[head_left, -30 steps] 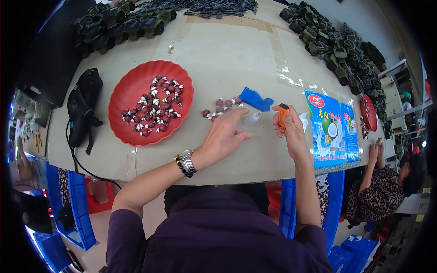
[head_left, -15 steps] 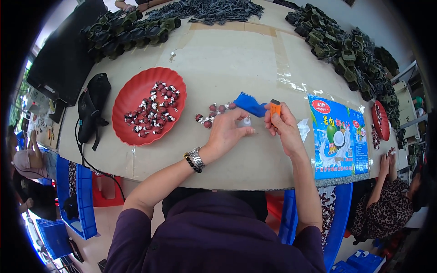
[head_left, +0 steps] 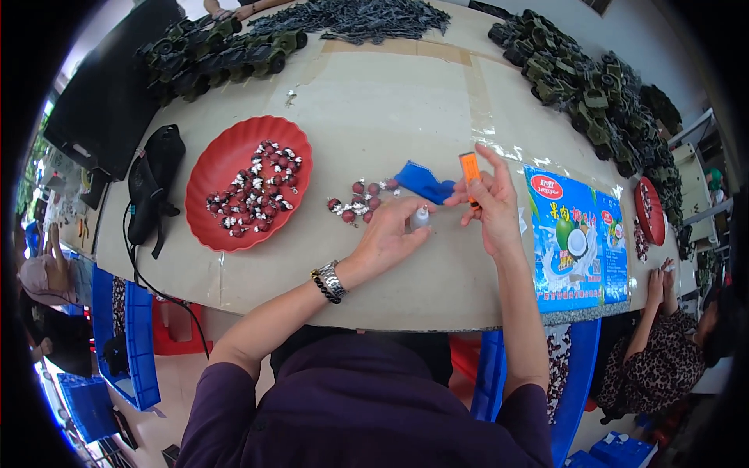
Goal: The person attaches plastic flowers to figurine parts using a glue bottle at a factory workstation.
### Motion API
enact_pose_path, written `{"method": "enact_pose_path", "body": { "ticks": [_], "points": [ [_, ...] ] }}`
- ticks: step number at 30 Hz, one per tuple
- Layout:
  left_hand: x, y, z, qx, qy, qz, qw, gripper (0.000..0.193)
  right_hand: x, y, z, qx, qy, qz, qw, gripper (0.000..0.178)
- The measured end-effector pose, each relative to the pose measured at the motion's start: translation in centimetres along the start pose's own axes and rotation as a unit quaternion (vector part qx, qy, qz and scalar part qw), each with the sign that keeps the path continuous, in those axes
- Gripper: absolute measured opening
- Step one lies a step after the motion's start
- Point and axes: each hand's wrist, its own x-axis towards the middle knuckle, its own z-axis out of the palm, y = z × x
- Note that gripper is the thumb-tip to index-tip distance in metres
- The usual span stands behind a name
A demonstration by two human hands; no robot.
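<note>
Head view, left hand: the left hand [head_left: 388, 238] rests low on the table, and its fingers pinch a small clear bottle [head_left: 421, 218] with a white tip.
Head view, right hand: the right hand [head_left: 490, 204] is lifted a bit, and its fingers pinch a small orange piece [head_left: 470, 168] that stands upright.
Where the things are: the bottle sits just left of the right hand, near the table's middle; a blue piece [head_left: 424, 182] lies just behind it.
Little beads: a small bunch of red and silver bits [head_left: 360, 200] lies by the left hand, and many more sit in the red plate [head_left: 222, 162] further left.
How to do it well: I think the bottle should stay still and upright, and the orange piece should come to it slowly (a shaky hand could miss the tip).
Table: a pale table [head_left: 374, 109] with tape strips, a colourful printed bag [head_left: 576, 238] at the right, and a black tool [head_left: 152, 183] with a cord at the left.
Room: heaps of dark green toy parts [head_left: 581, 86] line the far edge; another person [head_left: 663, 359] sits at the right.
</note>
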Motion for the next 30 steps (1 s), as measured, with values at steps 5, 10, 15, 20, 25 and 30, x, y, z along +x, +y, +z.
{"method": "enact_pose_path", "body": {
  "ticks": [5, 10, 15, 20, 25, 30],
  "points": [
    [0.1, -0.5, 0.1, 0.027, 0.033, 0.051, 0.998, 0.03, -0.6, -1.4, -3.5, 0.014, 0.118, -0.095, 0.988, 0.021],
    [0.0, -0.3, -0.2, 0.068, 0.003, 0.041, 0.997, 0.033, -2.9, -1.8, -7.2, -0.232, 0.181, -0.124, 0.948, 0.017],
    [-0.5, -0.5, -0.1, 0.039, -0.023, 0.081, 0.996, 0.034, -5.8, 1.2, -6.6, -0.515, 0.147, -0.084, 0.841, 0.031],
    [-1.5, 1.8, -0.5, -0.183, -0.101, 0.005, 0.978, 0.034, -5.6, 3.7, -6.7, -0.462, 0.177, -0.107, 0.862, 0.024],
    [-2.4, 3.3, -1.1, -0.238, -0.144, -0.025, 0.96, 0.032, -4.6, 1.2, -1.5, 0.04, 0.174, -0.033, 0.983, 0.014],
    [-2.7, 3.9, -1.0, -0.306, -0.187, -0.062, 0.931, 0.027, -3.6, 0.0, 1.5, 0.211, 0.069, -0.011, 0.975, 0.012]
  ]
}}
